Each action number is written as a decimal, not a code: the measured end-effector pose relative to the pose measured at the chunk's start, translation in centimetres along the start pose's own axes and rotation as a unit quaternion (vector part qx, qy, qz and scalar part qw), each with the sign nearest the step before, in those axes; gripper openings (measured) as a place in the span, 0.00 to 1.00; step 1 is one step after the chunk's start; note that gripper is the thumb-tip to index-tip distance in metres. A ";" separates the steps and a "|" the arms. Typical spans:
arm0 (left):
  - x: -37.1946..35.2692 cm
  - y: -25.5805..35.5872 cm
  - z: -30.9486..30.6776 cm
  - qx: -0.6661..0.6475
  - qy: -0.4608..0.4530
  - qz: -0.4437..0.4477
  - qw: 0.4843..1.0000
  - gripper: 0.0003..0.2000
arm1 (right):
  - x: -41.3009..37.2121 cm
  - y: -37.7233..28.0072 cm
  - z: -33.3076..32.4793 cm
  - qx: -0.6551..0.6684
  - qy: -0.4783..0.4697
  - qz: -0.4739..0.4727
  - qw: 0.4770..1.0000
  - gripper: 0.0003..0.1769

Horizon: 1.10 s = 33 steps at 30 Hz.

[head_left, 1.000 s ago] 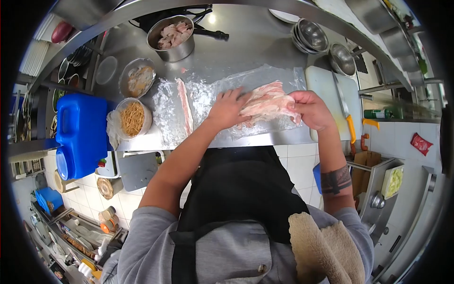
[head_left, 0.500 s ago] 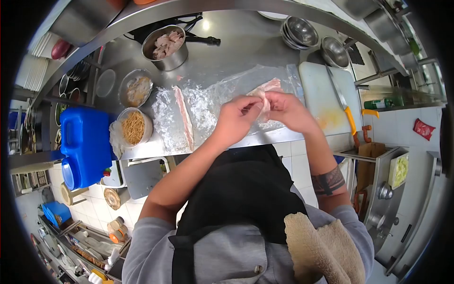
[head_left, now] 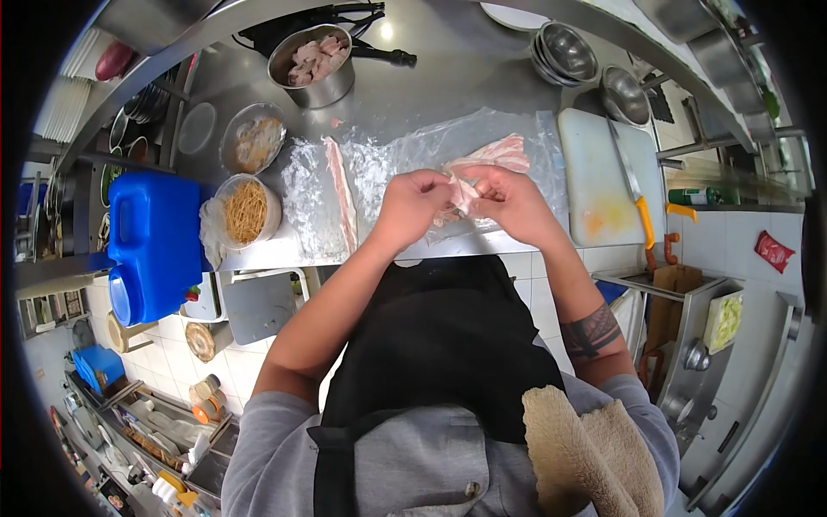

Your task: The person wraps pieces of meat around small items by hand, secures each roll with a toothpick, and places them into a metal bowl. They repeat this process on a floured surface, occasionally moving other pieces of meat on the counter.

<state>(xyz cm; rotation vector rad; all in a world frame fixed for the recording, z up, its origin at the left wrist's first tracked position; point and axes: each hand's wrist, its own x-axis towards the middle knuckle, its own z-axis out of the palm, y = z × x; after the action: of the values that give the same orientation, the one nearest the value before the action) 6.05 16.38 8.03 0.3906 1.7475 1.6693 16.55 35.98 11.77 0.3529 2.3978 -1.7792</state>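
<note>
Between my left hand (head_left: 412,205) and my right hand (head_left: 514,203), a pale, thin slice of raw meat (head_left: 463,195) is pinched at both sides by fingers and thumbs. Just behind my right hand, striped pink-and-white raw meat slices (head_left: 501,155) lie on clear plastic wrap (head_left: 405,148). To the left of my hands, one long narrow strip of similar meat (head_left: 339,189) stretches front to back over the wrap. White powder (head_left: 301,194) is scattered on both sides of that strip. My fingers partly hide the slice I hold.
A tub of thin brown sticks (head_left: 245,214), a bowl with crumbs (head_left: 257,145) and a pot of meat chunks (head_left: 317,73) stand left. On the right, a yellow-handled knife (head_left: 633,177) rests on a white cutting board (head_left: 594,189). Metal bowls (head_left: 567,56) sit behind it.
My hands have drawn slightly apart, and more of the pale slice shows between them. More of the striped meat behind them is uncovered. The whole view has shifted a little.
</note>
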 end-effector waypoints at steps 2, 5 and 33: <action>0.4 -0.7 -1.0 -0.032 0.020 -0.003 0.999 0.10 | 0.1 0.4 -0.9 -0.002 0.007 0.007 1.000 0.27; 1.1 -1.5 -2.8 -0.265 0.029 -0.047 0.963 0.10 | -0.2 0.4 -3.0 -0.028 0.031 -0.005 0.999 0.24; 6.0 -0.7 -6.6 -0.214 -0.014 -0.066 0.975 0.07 | -3.2 5.7 -22.4 -0.282 0.239 0.128 0.920 0.15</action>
<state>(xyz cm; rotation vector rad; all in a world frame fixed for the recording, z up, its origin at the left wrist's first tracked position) -2.46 15.11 5.39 0.0968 1.3119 1.8696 21.87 58.61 13.83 1.0548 2.8631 -0.8982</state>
